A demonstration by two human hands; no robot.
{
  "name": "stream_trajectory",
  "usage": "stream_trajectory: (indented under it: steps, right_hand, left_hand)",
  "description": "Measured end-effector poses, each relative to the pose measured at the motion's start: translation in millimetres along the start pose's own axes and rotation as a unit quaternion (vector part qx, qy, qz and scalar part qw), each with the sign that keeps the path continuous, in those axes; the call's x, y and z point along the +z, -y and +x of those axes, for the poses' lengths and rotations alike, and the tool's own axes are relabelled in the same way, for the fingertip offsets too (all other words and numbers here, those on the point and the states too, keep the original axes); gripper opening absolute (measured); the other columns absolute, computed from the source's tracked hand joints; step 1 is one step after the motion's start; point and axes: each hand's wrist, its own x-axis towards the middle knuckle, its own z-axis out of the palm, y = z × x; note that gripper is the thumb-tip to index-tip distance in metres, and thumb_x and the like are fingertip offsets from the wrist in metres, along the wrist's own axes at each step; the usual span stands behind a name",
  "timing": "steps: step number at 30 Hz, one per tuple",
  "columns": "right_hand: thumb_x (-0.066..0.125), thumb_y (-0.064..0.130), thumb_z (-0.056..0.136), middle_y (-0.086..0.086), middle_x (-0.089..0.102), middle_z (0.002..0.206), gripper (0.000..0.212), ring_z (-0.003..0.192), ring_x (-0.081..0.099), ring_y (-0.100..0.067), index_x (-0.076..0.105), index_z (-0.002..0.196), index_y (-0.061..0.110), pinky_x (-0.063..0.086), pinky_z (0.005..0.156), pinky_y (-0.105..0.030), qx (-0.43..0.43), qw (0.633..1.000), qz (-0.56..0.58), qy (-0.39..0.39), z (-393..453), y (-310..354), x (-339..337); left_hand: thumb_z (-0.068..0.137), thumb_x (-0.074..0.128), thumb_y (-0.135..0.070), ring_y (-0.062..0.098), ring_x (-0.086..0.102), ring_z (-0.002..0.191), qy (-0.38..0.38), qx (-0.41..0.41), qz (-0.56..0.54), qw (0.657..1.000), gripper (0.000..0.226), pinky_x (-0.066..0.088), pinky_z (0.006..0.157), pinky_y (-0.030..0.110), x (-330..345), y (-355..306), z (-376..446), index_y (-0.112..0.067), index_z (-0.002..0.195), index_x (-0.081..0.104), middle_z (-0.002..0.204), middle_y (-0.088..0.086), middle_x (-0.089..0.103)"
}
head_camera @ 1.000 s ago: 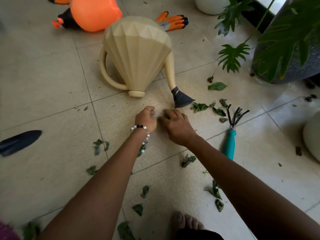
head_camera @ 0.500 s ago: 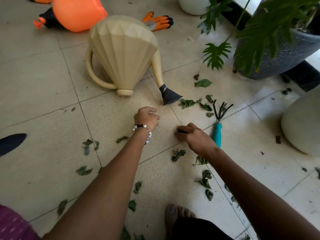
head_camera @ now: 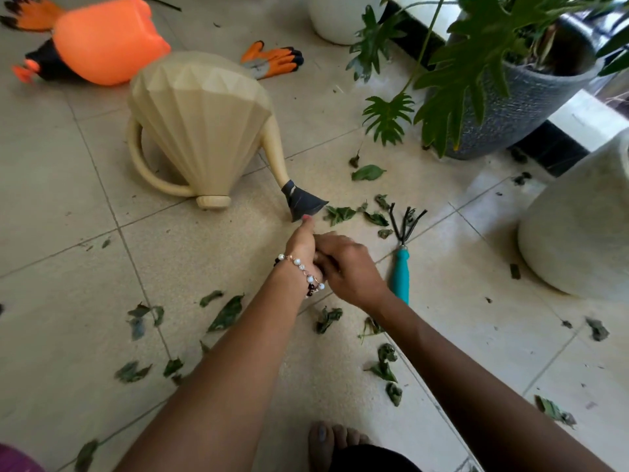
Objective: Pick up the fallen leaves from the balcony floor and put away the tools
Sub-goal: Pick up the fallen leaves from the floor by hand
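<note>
Right hand (head_camera: 347,267) covers left hand (head_camera: 303,247); contents hidden.

right hand (head_camera: 350,270) back from the floor, now meeting left hand (head_camera: 303,247), thumb raised

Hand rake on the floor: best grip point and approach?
Take the hand rake by its teal handle, from above. It lies flat on the tile, handle toward the person and black tines pointing away, so fingers can close across the round handle, which shows clear beside the right hand.
</note>
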Motion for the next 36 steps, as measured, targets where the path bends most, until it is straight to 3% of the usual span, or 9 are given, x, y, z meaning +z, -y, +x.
stream_trajectory:
  steps: [5,9,11,14,20,25,28,32,36]
  right_hand:
    - [0.038,0.027,0.103,0.01,0.049,0.143,0.041,0.135,0.037,-0.009,0.038,0.143,0.034,0.014,0.113,-0.05,0.123,0.963,0.091,0.221,1.6,-6.8,-24.9]
    - [0.043,0.01,0.101,0.003,0.07,0.113,0.033,0.111,0.062,-0.009,0.054,0.131,0.019,0.049,0.093,-0.025,0.199,0.924,0.312,0.096,27.3,-13.0,-47.2]
    - [0.046,0.004,0.098,-0.001,0.072,0.1,0.026,0.086,0.069,-0.007,0.063,0.117,0.011,0.053,0.071,-0.02,0.241,0.942,0.231,0.016,48.6,-28.9,-54.2]
    - [0.051,0.001,0.093,-0.005,0.067,0.114,0.026,0.095,0.064,-0.009,0.065,0.114,0.008,0.047,0.08,-0.018,0.28,0.959,0.005,-0.033,82.9,-70.7,-60.9]
    - [0.058,0.015,0.091,-0.018,0.037,0.144,0.058,0.127,0.039,-0.039,0.037,0.145,0.018,0.038,0.102,-0.042,0.273,0.937,-0.199,0.086,139.3,-122.3,-57.5]
    - [0.05,0.001,0.088,-0.003,-0.002,0.161,0.083,0.142,0.009,-0.042,0.012,0.151,0.039,0.028,0.111,-0.056,0.234,0.906,-0.274,0.222,159.0,-134.7,-53.8]
    - [0.048,-0.003,0.086,-0.002,0.007,0.16,0.077,0.138,0.02,-0.039,0.023,0.151,0.029,0.034,0.109,-0.05,0.207,0.903,-0.28,0.253,152.3,-144.6,-50.6]
    - [0.054,-0.006,0.083,-0.015,0.052,0.13,0.042,0.115,0.049,-0.031,0.062,0.122,0.008,0.045,0.097,-0.036,0.146,0.943,-0.266,0.139,137.9,-149.1,-45.5]
    - [0.05,-0.005,0.089,-0.016,0.062,0.116,0.031,0.108,0.057,-0.031,0.066,0.114,0.001,0.037,0.085,-0.02,0.158,0.973,-0.158,0.05,118.8,-118.2,-38.0]
  left_hand:
    - [0.099,0.042,-0.049,0.023,0.061,0.074,-0.053,-0.011,-0.037,0.998,0.05,0.048,0.06,0.035,-7.8,-3.4,14.2,-0.003,0.096,0.063,0.088,0.011,0.065]
    - [0.102,0.042,-0.034,0.007,0.04,0.037,-0.053,-0.008,0.005,0.999,0.046,0.029,0.034,0.011,-16.0,-9.5,21.8,-0.012,0.067,0.062,0.046,-0.003,0.048]
    - [0.102,0.041,-0.035,0.006,0.029,0.027,-0.07,0.003,0.032,0.997,0.042,0.021,0.032,0.008,-20.2,-15.4,26.7,-0.016,0.065,0.049,0.039,-0.006,0.038]
    - [0.101,0.044,-0.031,0.006,0.025,0.027,-0.103,0.041,0.084,0.99,0.042,0.019,0.034,0.008,-34.2,-19.2,35.9,-0.017,0.061,0.043,0.039,-0.006,0.034]
    - [0.093,0.051,-0.022,0.008,0.025,0.028,-0.132,0.07,0.119,0.982,0.036,0.016,0.038,0.01,-43.7,-18.5,46.9,-0.018,0.059,0.043,0.038,-0.006,0.035]
    - [0.091,0.05,-0.02,0.008,0.025,0.026,-0.136,0.061,0.12,0.981,0.035,0.018,0.037,0.01,-41.9,-20.5,52.0,-0.018,0.058,0.042,0.038,-0.006,0.037]
    - [0.091,0.049,-0.019,0.008,0.025,0.026,-0.135,0.055,0.122,0.982,0.034,0.017,0.038,0.009,-41.5,-21.3,54.8,-0.018,0.057,0.041,0.039,-0.005,0.037]
    - [0.09,0.048,-0.019,0.009,0.026,0.026,-0.142,0.053,0.116,0.982,0.034,0.017,0.038,0.01,-41.3,-21.1,59.1,-0.018,0.056,0.042,0.041,-0.004,0.037]
    - [0.088,0.047,-0.017,0.009,0.026,0.027,-0.145,0.06,0.114,0.981,0.031,0.019,0.039,0.01,-39.8,-21.1,59.1,-0.017,0.057,0.042,0.047,-0.003,0.038]
